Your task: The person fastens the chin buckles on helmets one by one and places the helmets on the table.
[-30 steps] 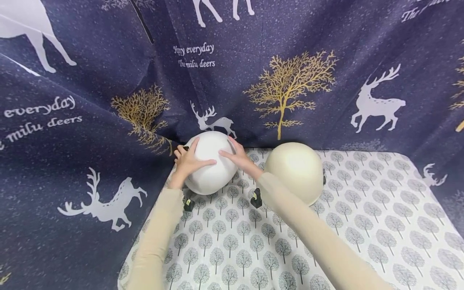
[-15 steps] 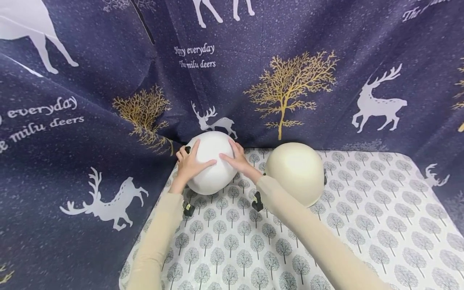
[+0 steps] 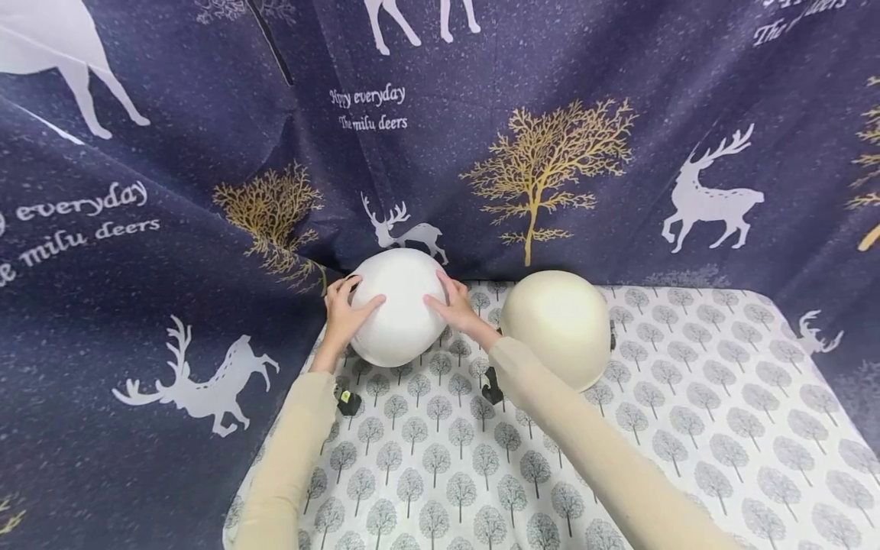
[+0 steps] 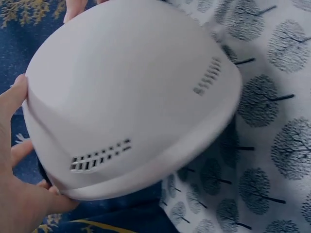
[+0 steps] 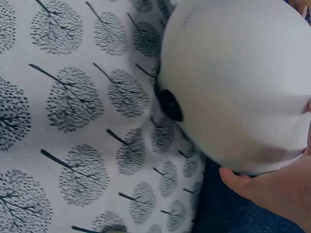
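Observation:
A white helmet (image 3: 402, 305) is at the back left of the table, dome up, close to the curtain. My left hand (image 3: 344, 313) holds its left side, thumb on the shell and other fingers round the edge. Vent slots (image 4: 102, 155) show on the shell in the left wrist view, where fingertips of my left hand (image 4: 24, 194) reach the rim. From the right, my right hand (image 3: 454, 304) grips the same helmet, thumb on the front. A round black fitting (image 5: 171, 105) sits at its edge in the right wrist view, above my right hand (image 5: 277, 194).
A cream helmet (image 3: 558, 328) stands dome up on the table, just right of my right forearm. The tablecloth (image 3: 440, 458) has a tree print. A dark blue curtain (image 3: 426, 168) with deer hangs along the back and left edges. Small black devices (image 3: 349, 402) sit by my wrists.
My left hand has shifted slightly left, its thumb moving toward the helmet's left side. My right hand has moved very little, and both helmets stay in nearly the same place.

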{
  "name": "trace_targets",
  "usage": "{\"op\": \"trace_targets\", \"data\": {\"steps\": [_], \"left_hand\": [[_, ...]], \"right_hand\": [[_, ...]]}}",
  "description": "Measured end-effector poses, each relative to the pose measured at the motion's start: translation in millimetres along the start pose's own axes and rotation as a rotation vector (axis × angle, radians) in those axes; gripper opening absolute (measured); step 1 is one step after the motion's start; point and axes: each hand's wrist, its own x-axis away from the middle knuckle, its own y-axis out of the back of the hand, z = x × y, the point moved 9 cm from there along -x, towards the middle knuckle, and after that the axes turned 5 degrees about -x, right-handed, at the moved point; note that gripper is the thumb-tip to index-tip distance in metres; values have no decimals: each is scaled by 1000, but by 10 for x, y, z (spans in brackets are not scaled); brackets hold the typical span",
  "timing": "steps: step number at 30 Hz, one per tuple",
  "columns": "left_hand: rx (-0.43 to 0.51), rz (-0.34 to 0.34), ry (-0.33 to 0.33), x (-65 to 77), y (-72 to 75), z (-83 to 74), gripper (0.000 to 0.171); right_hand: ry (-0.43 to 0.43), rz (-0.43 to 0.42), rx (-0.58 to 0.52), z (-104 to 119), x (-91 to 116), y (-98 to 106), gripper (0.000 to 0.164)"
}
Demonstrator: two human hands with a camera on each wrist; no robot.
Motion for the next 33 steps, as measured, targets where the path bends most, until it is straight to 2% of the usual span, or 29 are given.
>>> {"op": "trace_targets", "data": {"steps": [5,12,21,26,33], "left_hand": [[13,-16,68,5,6,110,70],[6,1,72,45,13,123,69],[-37,10,-41,57,-12,-71,68],[-57,-5,-113,56,-59,-181,67],[-102,-20,-200,87,-128,-321,68]], "right_hand": [[-32,5,-22,-81,14,-61,70],[-26,-16,-40,-20,24,-59,74],[66,-16,45,263,-76,-16,78],[61,-29,51,357,-99,36,79],[61,-63,147,357,-105,65,84]]}}
